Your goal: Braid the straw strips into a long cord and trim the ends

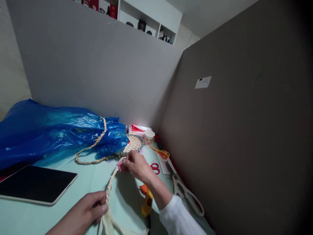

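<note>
A pale plaited cord (111, 182) runs from the middle of the table toward me, its loose flat strands (107, 223) spreading out at the near end. My left hand (89, 207) pinches it where the plait meets those strands. Farther up, my right hand (137, 164) has its fingers closed at a small pink piece (119, 165) on the cord; whether this is a clip or a wrap I cannot tell. A browner plaited length (96, 142) lies over a blue plastic bag (61, 130) and curves down to the table near my right hand.
A black-screened tablet (36, 184) lies left. Beyond my right hand are a woven basket (135, 143), paper cup (149, 137) and orange scissors (162, 153). Red-handled scissors (155, 168), large white-handled scissors (187, 194) and a yellow tool (147, 204) lie right. Grey partitions (102, 71) enclose the table.
</note>
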A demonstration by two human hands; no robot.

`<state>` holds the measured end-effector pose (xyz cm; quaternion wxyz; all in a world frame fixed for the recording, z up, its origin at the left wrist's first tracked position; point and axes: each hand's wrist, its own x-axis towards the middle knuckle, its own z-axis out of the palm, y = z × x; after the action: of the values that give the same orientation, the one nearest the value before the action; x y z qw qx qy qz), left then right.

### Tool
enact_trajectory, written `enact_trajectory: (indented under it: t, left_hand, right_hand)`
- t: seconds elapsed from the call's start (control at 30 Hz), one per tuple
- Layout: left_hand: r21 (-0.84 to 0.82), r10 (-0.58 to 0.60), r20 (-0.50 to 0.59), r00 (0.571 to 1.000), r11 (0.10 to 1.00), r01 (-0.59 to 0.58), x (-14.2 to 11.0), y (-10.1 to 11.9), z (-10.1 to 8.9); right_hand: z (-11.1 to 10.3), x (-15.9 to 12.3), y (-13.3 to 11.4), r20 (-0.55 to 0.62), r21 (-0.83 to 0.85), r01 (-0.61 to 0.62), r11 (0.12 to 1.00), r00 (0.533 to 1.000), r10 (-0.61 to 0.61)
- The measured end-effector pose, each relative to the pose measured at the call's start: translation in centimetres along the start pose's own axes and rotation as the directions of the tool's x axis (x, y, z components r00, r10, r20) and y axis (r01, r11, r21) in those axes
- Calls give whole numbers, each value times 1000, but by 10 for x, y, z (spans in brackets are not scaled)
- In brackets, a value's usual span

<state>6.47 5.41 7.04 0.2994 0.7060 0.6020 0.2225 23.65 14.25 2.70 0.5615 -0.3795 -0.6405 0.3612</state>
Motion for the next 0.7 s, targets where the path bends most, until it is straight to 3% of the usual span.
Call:
enact_trajectory:
  t: [0.17,0.5,0.7]
  left_hand:
    - [33,-9,7,1000,999,8,3,-1,-5]
    - [400,-64,-26,998,914,69,8,0,-32]
    - [422,-16,2,1000,907,14,8,-8,-31]
  right_hand:
    - [0,-4,-7,-32,22,-55,998,998,56]
    - [-13,-17,-12,30,-139,-104,985,994,109]
    - [-8,-10,-2,56,-32,-83,996,995,85]
